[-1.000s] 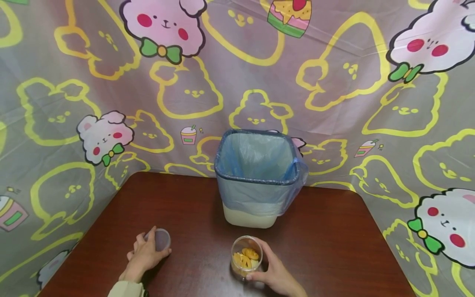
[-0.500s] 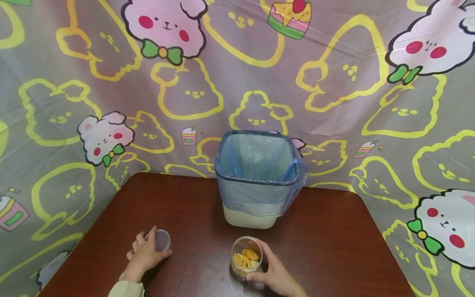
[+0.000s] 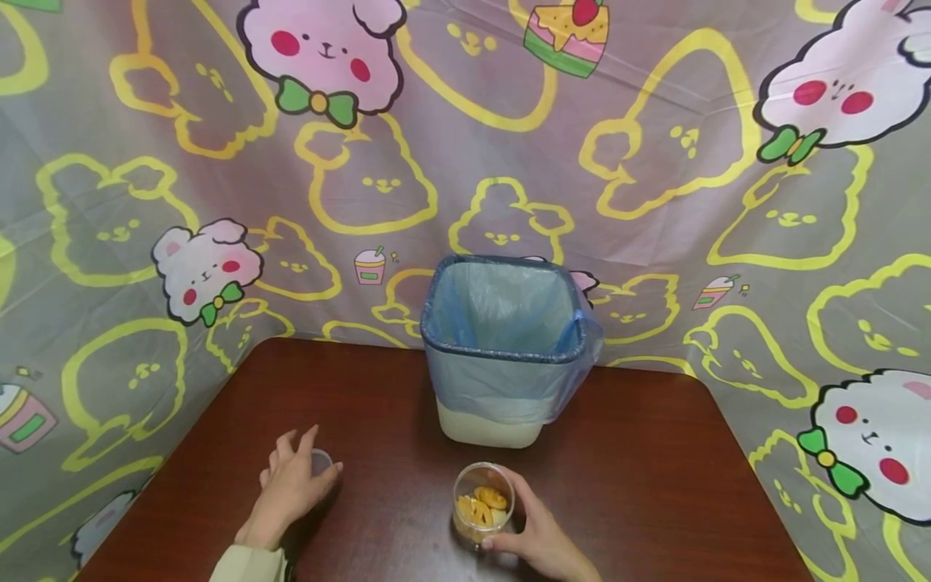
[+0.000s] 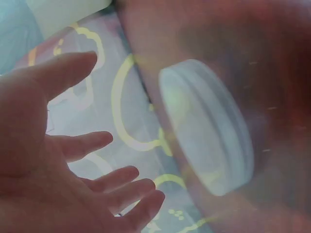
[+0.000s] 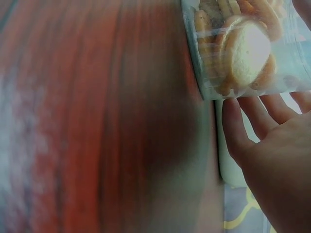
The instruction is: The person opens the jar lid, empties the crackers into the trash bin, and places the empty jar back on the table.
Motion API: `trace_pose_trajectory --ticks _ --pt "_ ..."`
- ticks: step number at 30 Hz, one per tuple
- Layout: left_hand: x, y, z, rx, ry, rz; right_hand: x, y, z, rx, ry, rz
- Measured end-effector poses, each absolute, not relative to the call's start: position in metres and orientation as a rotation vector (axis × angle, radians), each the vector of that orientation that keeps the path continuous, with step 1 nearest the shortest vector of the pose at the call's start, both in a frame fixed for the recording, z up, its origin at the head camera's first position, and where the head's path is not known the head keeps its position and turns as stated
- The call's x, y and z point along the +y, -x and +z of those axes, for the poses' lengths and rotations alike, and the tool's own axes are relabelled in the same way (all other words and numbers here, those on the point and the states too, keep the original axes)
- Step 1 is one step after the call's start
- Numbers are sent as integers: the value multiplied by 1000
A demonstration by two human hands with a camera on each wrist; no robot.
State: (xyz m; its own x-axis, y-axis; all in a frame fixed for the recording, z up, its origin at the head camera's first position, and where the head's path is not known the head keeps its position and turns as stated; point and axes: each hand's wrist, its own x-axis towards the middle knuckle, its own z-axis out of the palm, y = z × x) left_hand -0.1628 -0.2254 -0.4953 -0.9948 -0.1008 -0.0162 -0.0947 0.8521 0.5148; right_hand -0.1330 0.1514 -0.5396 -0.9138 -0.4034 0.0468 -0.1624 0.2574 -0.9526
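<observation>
A round translucent lid (image 4: 206,128) lies flat on the table at the left. My left hand (image 3: 289,482) hovers over it with fingers spread; in the left wrist view a gap separates the fingers from the lid. In the head view the hand covers most of the lid (image 3: 320,461). Toward the front middle stands a clear jar (image 3: 483,503) without a cover, holding several golden-brown cookies or bread-like pieces (image 5: 250,51). My right hand (image 3: 540,532) holds the jar from its right side, thumb in front and fingers round the back.
A pale bin (image 3: 490,428) lined with a blue plastic bag (image 3: 502,380) stands at the back middle of the dark red-brown table (image 3: 349,396). Behind and beside the table hangs a cartoon-printed cloth (image 3: 502,145).
My left hand has let go of the lid and risen slightly off it, fingers straightening. The lid stays on the table. My right hand and the jar have not moved.
</observation>
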Motion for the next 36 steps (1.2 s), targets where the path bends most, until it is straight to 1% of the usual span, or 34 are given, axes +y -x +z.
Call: trace_pose_trajectory --ticks 7,21,30,36 --pt "-217 169 -479 -2949 -75 -772 151 133 -540 2326 529 -1718" --pt "-190 183 -430 -2704 216 -619 153 134 -542 2301 594 -1752" --pt "-166 194 -393 -2613 298 -560 154 133 -542 2295 705 -1777" --pt "-150 199 -374 -2604 355 -601 154 133 -543 2303 699 -1772"
